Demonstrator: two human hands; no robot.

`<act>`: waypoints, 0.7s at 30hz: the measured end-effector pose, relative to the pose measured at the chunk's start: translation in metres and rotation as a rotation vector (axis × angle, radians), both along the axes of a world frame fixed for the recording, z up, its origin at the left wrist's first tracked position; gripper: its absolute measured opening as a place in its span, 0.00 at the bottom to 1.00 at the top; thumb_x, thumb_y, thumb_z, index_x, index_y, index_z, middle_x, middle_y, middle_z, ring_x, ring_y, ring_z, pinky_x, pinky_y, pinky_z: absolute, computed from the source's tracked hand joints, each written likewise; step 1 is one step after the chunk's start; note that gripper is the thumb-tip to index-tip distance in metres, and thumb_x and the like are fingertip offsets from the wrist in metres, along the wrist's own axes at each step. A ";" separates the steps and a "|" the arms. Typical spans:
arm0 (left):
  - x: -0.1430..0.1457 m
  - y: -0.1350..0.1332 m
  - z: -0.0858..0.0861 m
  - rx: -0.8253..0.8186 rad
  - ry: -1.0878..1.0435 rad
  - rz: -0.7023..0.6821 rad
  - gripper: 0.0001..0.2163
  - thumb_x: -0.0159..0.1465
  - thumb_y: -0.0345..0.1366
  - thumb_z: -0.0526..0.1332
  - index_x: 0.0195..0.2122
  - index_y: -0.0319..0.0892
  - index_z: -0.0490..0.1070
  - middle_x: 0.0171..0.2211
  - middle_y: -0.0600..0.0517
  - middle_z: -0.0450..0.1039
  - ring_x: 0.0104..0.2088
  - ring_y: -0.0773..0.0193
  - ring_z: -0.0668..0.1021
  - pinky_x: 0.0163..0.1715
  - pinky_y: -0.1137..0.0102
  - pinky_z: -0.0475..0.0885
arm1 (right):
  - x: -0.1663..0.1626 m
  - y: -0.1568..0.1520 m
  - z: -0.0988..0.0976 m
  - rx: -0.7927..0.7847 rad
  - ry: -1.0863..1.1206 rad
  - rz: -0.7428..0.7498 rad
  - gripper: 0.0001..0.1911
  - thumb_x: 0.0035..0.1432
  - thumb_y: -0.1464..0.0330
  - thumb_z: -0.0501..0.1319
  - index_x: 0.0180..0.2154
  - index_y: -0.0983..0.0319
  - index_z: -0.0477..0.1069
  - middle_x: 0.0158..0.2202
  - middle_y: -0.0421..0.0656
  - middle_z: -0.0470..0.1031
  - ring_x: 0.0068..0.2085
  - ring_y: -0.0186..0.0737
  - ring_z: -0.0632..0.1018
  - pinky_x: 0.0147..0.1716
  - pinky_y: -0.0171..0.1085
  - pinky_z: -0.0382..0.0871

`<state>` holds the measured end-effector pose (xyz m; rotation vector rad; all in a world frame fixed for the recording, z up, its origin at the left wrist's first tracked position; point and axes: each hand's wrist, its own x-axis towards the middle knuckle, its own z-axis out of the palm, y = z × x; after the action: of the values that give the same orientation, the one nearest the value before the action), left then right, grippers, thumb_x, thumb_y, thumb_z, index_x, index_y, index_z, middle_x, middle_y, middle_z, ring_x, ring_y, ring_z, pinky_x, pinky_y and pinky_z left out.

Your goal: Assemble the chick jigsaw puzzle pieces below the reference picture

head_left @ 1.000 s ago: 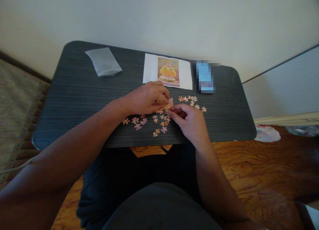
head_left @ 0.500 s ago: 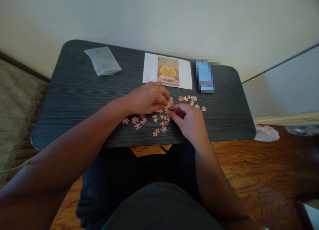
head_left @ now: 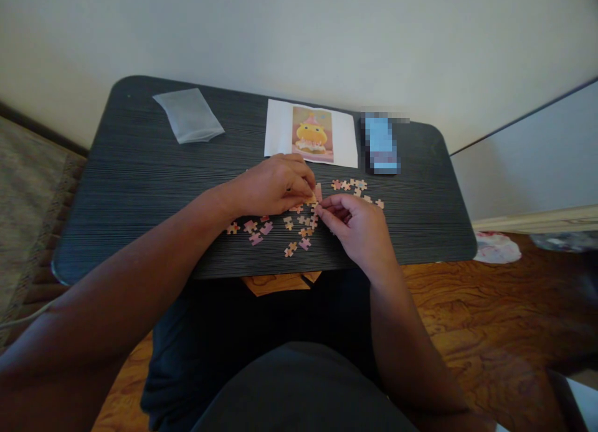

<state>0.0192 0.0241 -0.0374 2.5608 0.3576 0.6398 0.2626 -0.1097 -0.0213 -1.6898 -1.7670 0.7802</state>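
Note:
My left hand rests on the dark table, its fingers curled and pinched on a small joined cluster of puzzle pieces. My right hand meets it from the right, fingers pinched on a puzzle piece at the same cluster. Several loose pink and orange puzzle pieces lie scattered under and between both hands, and more loose pieces lie just beyond my right hand. A reference picture of a yellow character on white paper lies flat behind my hands.
A clear plastic bag lies at the table's far left. A blurred blue object sits right of the picture. The table stands against a pale wall. A wooden floor shows on the right, a rug on the left.
Both hands stay pinched together at the same cluster. The view has drifted slightly; the pieces on the table have not visibly moved.

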 end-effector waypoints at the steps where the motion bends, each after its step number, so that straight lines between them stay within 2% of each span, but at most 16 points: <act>1: 0.000 0.000 0.000 -0.009 -0.006 0.003 0.11 0.75 0.33 0.68 0.47 0.50 0.93 0.54 0.48 0.91 0.55 0.52 0.87 0.60 0.54 0.80 | 0.006 -0.001 0.003 -0.002 0.008 -0.012 0.05 0.76 0.62 0.73 0.48 0.54 0.87 0.43 0.44 0.92 0.41 0.48 0.89 0.46 0.49 0.83; 6: -0.004 0.001 0.000 -0.010 -0.063 0.080 0.12 0.77 0.36 0.66 0.46 0.49 0.93 0.51 0.48 0.92 0.54 0.53 0.88 0.59 0.55 0.82 | 0.062 -0.001 0.012 0.049 -0.102 -0.088 0.09 0.75 0.58 0.74 0.47 0.55 0.89 0.44 0.45 0.93 0.40 0.49 0.88 0.45 0.50 0.83; 10: -0.010 0.007 0.000 -0.001 -0.059 0.177 0.11 0.74 0.37 0.66 0.43 0.48 0.91 0.48 0.48 0.92 0.52 0.52 0.88 0.60 0.54 0.82 | 0.102 -0.006 0.010 0.037 -0.159 -0.043 0.10 0.75 0.57 0.74 0.49 0.55 0.89 0.49 0.47 0.94 0.44 0.52 0.90 0.48 0.52 0.82; 15: -0.022 0.015 0.005 -0.005 0.021 0.291 0.11 0.73 0.41 0.67 0.43 0.47 0.91 0.47 0.46 0.90 0.51 0.52 0.86 0.61 0.57 0.80 | 0.115 -0.014 0.002 0.050 -0.143 0.011 0.09 0.75 0.57 0.73 0.49 0.53 0.88 0.50 0.46 0.93 0.48 0.53 0.90 0.51 0.53 0.83; 21: -0.034 0.023 0.008 -0.009 0.014 0.328 0.10 0.71 0.43 0.68 0.40 0.49 0.89 0.40 0.49 0.87 0.42 0.58 0.85 0.52 0.64 0.80 | 0.116 -0.016 -0.002 0.103 -0.201 0.027 0.06 0.75 0.62 0.71 0.49 0.53 0.88 0.49 0.47 0.91 0.49 0.53 0.89 0.52 0.54 0.81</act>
<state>-0.0149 0.0470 -0.0290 2.5196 0.7939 0.7328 0.3788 -0.1257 -0.0236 -1.7287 -1.9331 0.5365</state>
